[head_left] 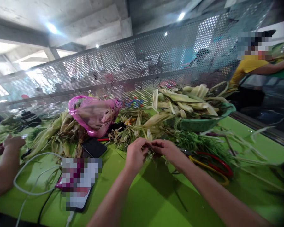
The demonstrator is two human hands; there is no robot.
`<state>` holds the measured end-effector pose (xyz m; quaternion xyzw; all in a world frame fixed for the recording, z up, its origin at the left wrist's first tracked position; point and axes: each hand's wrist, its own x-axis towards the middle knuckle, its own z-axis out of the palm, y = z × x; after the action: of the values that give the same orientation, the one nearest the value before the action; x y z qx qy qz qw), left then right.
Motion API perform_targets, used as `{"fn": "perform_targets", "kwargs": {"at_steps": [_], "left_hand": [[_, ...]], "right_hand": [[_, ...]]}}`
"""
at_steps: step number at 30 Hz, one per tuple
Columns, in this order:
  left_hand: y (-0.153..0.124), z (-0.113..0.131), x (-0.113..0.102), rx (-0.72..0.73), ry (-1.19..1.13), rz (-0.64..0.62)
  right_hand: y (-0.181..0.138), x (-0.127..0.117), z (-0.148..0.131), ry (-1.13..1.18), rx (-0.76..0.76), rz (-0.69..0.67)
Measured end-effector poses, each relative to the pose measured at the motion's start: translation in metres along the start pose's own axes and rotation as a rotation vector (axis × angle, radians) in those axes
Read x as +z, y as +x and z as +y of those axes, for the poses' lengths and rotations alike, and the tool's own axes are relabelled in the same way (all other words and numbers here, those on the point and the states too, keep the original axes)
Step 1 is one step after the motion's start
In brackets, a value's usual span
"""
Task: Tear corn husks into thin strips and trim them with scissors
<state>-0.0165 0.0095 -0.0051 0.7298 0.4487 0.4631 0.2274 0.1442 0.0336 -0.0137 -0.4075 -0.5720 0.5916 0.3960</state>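
Observation:
My left hand (136, 155) and my right hand (165, 150) meet over the middle of the green table, both with fingers pinched together. Between the fingertips is a small piece of corn husk (149, 136), pale at its upper tip; the fingers hide most of it. Just beyond my hands lies a pile of dried husks (133, 130) with thin shreds. To the right of my right hand is a pair of scissors with red and yellow handles (219, 171), partly under thin green strands (196, 142).
A green basin (198, 124) heaped with corn husks (184, 101) stands at the back right. A pink plastic bag (97, 116), a dark phone (94, 147) and a charging phone (84, 189) lie leftward. Another person's hand (13, 143) is at far left. A perforated metal screen (123, 69) stands behind.

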Motion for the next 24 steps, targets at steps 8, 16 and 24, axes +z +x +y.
{"fn": "perform_targets", "kwargs": {"at_steps": [8, 16, 24], "left_hand": [[0.000, -0.001, -0.001, 0.047, -0.056, -0.008], [0.004, -0.017, 0.004, -0.198, -0.329, 0.010], [0.006, -0.005, 0.003, -0.456, -0.817, 0.062]], "right_hand": [[0.002, -0.006, 0.003, 0.014, -0.024, 0.000], [-0.003, -0.003, -0.005, -0.032, -0.085, 0.070], [-0.003, -0.013, -0.007, -0.241, -0.051, 0.087]]}}
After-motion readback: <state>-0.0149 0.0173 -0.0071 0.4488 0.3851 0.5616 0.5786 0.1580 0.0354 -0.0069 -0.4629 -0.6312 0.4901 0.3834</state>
